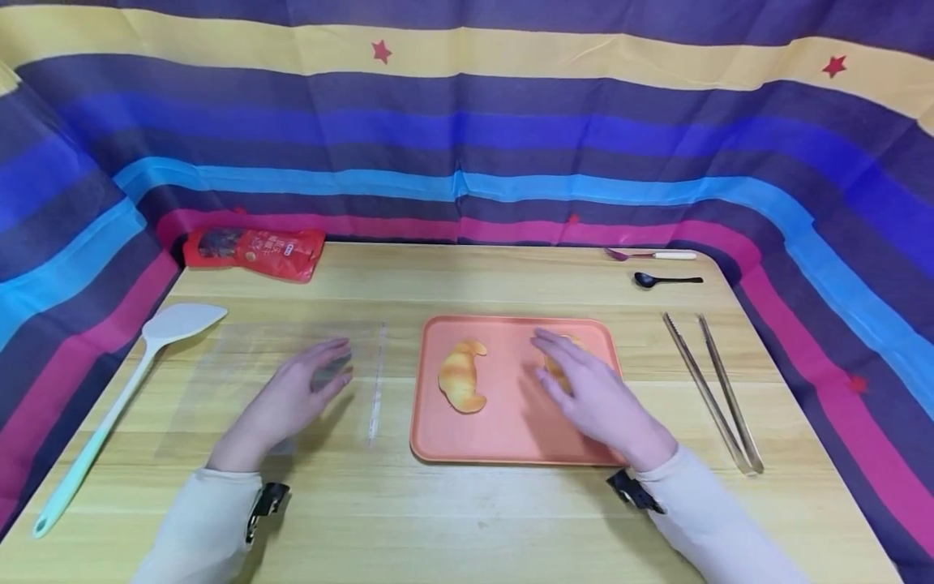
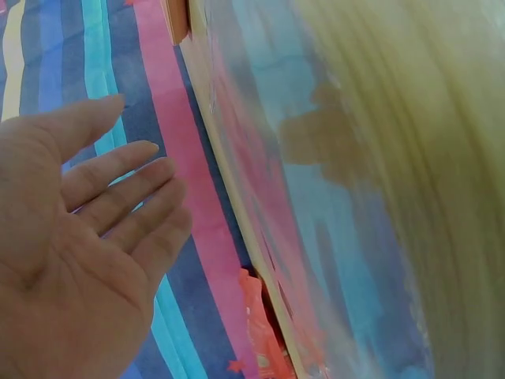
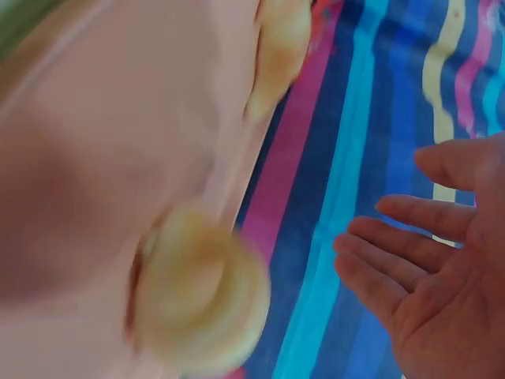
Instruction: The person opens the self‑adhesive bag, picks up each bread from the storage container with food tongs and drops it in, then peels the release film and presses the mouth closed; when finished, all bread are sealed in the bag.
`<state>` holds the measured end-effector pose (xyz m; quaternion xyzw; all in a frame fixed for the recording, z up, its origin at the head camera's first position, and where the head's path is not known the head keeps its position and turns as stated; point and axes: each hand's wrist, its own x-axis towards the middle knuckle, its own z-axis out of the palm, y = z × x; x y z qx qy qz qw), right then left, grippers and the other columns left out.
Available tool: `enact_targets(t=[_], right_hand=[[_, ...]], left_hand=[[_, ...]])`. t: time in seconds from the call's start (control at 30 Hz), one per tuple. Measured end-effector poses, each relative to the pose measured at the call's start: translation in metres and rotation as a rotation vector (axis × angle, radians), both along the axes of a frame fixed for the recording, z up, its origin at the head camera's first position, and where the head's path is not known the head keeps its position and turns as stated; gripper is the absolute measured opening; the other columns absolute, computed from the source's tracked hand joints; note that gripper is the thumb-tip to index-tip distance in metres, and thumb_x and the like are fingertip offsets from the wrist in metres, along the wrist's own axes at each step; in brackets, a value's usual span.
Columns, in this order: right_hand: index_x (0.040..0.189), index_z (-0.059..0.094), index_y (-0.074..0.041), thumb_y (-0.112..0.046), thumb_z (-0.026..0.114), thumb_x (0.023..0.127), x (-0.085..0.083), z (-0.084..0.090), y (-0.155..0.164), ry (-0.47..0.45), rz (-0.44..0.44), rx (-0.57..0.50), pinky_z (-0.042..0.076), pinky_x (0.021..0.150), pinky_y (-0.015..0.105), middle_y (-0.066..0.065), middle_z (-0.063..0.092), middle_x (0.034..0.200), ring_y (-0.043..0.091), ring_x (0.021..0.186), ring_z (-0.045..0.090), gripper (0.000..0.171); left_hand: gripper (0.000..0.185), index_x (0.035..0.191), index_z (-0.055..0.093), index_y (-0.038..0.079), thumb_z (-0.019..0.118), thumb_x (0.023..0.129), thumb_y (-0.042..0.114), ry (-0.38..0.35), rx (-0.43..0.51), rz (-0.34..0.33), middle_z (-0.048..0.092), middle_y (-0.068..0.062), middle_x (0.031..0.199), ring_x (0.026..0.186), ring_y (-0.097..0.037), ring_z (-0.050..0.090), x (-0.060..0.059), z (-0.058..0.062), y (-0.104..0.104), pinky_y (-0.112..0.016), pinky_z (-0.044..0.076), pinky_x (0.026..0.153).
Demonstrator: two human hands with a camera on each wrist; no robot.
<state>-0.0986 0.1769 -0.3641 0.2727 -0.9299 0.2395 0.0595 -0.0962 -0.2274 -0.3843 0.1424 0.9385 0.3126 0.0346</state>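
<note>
My left hand [image 1: 295, 397] hovers, fingers extended, over a flat clear plastic bag [image 1: 377, 381] on the table; a pale strip runs along the bag's right edge. The left wrist view shows an empty palm [image 2: 95, 253]. Over the right half of a pink tray [image 1: 503, 438] is my right hand [image 1: 594, 397], its fingers loosely straight and holding nothing. Below it, partly covered in the head view, lies a round bread roll [image 3: 201, 292] with a swirl. A golden croissant [image 1: 461, 377] rests on the tray's left side.
A white spatula [image 1: 182, 320] with a mint handle lies at far left. The back left corner has a red pouch [image 1: 255, 251]. To the right are metal tongs [image 1: 711, 397], a black spoon [image 1: 667, 281] and a white-handled fork [image 1: 649, 255]. Striped cloth [image 1: 467, 146] walls the table.
</note>
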Motion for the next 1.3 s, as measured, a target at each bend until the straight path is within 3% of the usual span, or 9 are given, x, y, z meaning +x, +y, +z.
enact_targets(t=[0.43, 0.73, 0.93, 1.13, 1.3], right_hand=[[0.14, 0.052, -0.005, -0.024, 0.058, 0.101, -0.016, -0.002, -0.097, -0.098, 0.284, 0.078, 0.042, 0.105, 0.035, 0.007, 0.055, 0.138, 0.021, 0.128, 0.05, 0.044], [0.144, 0.047, -0.003, -0.03, 0.054, 0.102, -0.019, -0.005, -0.147, -0.149, 0.375, 0.257, 0.037, 0.108, 0.029, 0.01, 0.049, 0.145, 0.02, 0.131, 0.048, 0.05], [0.146, 0.045, -0.006, -0.038, 0.05, 0.103, -0.013, -0.013, -0.166, -0.117, 0.42, 0.412, 0.048, 0.097, 0.029, 0.008, 0.042, 0.151, 0.021, 0.126, 0.052, 0.054], [0.143, 0.049, -0.007, -0.041, 0.05, 0.102, -0.005, -0.018, -0.177, -0.041, 0.483, 0.542, 0.036, 0.11, 0.034, 0.01, 0.04, 0.152, 0.023, 0.134, 0.044, 0.054], [0.145, 0.047, -0.008, -0.044, 0.048, 0.103, 0.0, -0.02, -0.184, -0.049, 0.504, 0.608, 0.027, 0.114, 0.034, 0.01, 0.035, 0.155, 0.019, 0.141, 0.032, 0.055]], left_hand=[[0.051, 0.138, 0.051, -0.004, 0.066, 0.096, 0.021, -0.016, -0.038, -0.017, 0.043, -0.021, 0.147, 0.133, -0.045, 0.039, 0.004, -0.003, -0.001, -0.06, 0.031, 0.108], [0.048, 0.135, 0.055, -0.003, 0.067, 0.095, 0.021, -0.02, -0.071, -0.033, 0.042, -0.02, 0.148, 0.135, -0.042, 0.038, 0.002, -0.006, 0.0, -0.059, 0.03, 0.109], [0.059, 0.139, 0.05, -0.005, 0.069, 0.094, 0.027, -0.044, -0.118, -0.057, 0.036, -0.023, 0.151, 0.136, -0.044, 0.034, 0.003, -0.004, -0.001, -0.06, 0.027, 0.109], [0.074, 0.142, 0.044, -0.008, 0.075, 0.088, 0.032, -0.016, -0.17, -0.128, 0.025, -0.026, 0.155, 0.14, -0.046, 0.025, 0.005, -0.008, -0.001, -0.06, 0.026, 0.109], [0.082, 0.145, 0.038, -0.008, 0.076, 0.087, 0.035, -0.037, -0.205, -0.139, 0.015, -0.025, 0.159, 0.144, -0.045, 0.013, 0.007, -0.01, -0.001, -0.062, 0.022, 0.111]])
